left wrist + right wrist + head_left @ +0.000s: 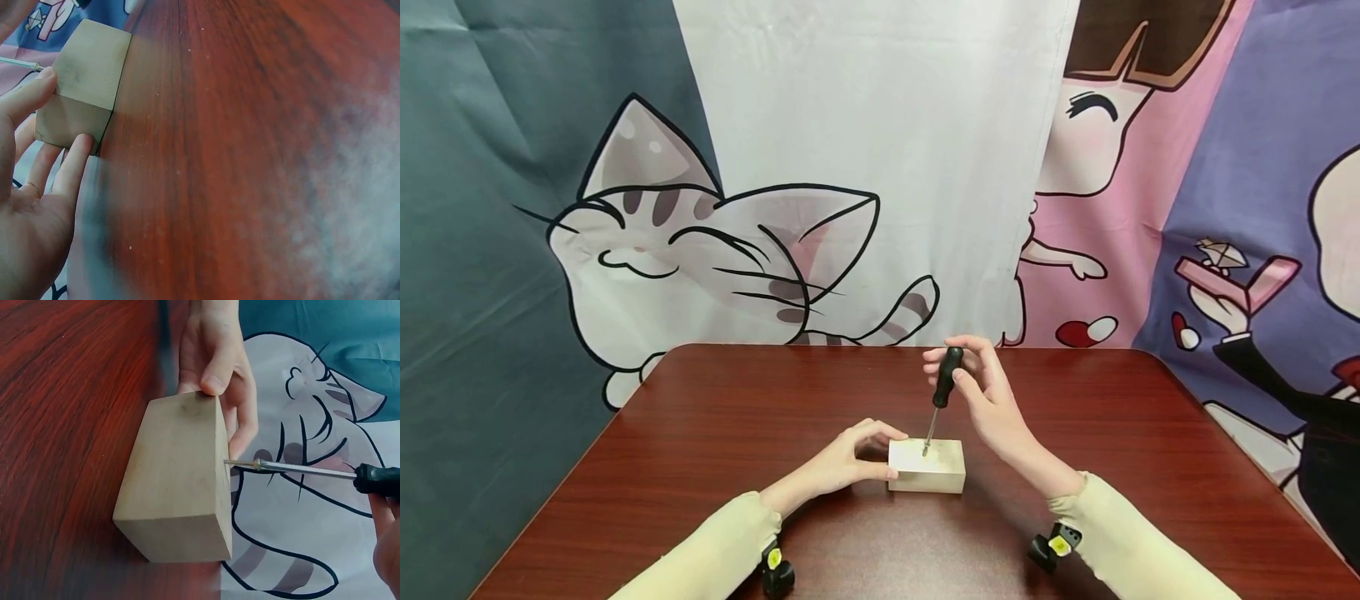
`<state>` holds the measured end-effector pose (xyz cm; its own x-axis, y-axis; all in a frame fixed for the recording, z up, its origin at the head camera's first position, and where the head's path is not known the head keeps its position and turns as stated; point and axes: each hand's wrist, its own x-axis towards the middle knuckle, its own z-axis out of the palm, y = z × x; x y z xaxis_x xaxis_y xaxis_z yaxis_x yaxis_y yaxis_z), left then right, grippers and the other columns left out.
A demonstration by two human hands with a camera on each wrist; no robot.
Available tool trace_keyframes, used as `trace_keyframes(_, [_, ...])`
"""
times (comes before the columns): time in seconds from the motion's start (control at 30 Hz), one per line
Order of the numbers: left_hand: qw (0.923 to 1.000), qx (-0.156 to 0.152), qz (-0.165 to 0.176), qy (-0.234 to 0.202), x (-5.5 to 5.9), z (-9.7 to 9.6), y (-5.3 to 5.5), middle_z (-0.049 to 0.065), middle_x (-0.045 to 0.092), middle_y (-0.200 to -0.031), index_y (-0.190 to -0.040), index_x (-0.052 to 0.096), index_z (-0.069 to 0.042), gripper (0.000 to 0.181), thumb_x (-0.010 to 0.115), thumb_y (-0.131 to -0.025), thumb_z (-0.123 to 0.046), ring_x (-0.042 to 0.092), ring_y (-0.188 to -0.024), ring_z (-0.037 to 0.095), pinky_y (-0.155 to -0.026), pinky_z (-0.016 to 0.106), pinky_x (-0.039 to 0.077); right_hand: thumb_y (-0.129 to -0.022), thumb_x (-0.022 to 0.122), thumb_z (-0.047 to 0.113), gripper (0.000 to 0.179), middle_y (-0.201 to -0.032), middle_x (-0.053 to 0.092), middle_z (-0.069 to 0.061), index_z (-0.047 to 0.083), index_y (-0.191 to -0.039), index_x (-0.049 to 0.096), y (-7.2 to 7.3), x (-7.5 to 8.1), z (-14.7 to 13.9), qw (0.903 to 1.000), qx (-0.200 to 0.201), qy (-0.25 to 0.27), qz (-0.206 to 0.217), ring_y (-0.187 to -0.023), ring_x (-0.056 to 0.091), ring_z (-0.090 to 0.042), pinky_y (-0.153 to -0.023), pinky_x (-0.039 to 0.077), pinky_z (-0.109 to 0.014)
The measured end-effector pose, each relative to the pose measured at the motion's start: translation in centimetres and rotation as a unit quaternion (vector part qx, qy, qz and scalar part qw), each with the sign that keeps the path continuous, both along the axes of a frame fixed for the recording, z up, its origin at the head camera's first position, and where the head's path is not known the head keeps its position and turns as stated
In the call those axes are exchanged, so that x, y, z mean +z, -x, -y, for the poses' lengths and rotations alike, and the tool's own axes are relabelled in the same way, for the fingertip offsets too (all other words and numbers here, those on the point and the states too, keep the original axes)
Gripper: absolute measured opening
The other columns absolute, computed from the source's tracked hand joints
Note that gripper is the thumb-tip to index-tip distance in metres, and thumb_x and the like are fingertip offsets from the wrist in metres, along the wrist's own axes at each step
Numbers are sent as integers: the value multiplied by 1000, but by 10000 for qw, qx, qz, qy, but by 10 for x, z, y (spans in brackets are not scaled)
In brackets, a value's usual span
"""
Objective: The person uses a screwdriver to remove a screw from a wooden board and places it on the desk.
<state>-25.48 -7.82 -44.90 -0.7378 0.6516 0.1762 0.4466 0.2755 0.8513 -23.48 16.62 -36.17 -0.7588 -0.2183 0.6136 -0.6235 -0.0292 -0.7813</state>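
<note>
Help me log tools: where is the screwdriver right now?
In the head view, the screwdriver is just right of centre in the right hand, its shaft slanting down to a screw atop the wooden block that the left hand holds.

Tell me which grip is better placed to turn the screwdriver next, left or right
Right, most likely. The right grip holds the screwdriver, which meets the screw; the left grip is occupied holding one end of the wooden block.

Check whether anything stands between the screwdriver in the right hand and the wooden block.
Only what looks like a small screw, standing at the top of the wooden block, in line with the screwdriver. Nothing else visible is between them; the left hand holds the block's end, off that line.
</note>
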Motion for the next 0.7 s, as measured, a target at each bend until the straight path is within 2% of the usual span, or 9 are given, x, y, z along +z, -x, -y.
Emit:
trace_keyframes(0.07, [10000,-1,16,10,0,0,0,4,60,-118,-127,63,-21,47,80,-83,-25,63,-111,14,-101,35,48,-99,53,0,34,-123,61,-15,0,-131,43,-1,-1,2,9994,-355,1,-5,-106,66,-11,-88,57,-28])
trace_keyframes(0.17, [10000,3,24,18,0,1,0,4,60,-119,-127,63,-22,47,80,-83,-26,63,-111,14,-102,36,47,-92,66,1,39,-114,61,-6,4,-128,50,-2,-2,3,9947,-1018,-145,-19,-89,64,-8,-73,54,-21])
trace_keyframes(0.27, [10000,0,28,21,-1,1,1,4,60,-120,-127,63,-23,46,80,-84,-26,62,-112,15,-102,37,47,-88,72,2,43,-102,60,-1,7,-127,54,-3,-2,2,9905,-1354,-215,44,-73,60,-8,-59,46,-21])
trace_keyframes(0.4, [10000,-18,34,6,-1,0,2,4,60,-119,-127,63,-22,46,80,-84,-25,62,-111,16,-101,37,47,-88,72,2,41,-96,63,-2,6,-126,55,-5,1,-1,9916,-1277,-104,158,-75,63,-7,-65,50,-19])
trace_keyframes(0.57, [10000,-17,8,22,-1,0,2,3,60,-119,-127,63,-22,47,80,-84,-25,62,-111,14,-101,34,47,-90,70,5,39,-102,69,4,7,-127,58,-5,2,-4,9930,-1145,-168,247,-90,68,-7,-83,54,-20])
trace_keyframes(0.7, [10000,-34,-29,4,-2,1,2,3,61,-118,-127,63,-22,47,80,-84,-25,62,-111,14,-101,35,48,-98,58,3,40,-112,70,8,6,-137,51,-4,-1,-6,9975,-673,-21,217,-101,70,-12,-86,57,-26])
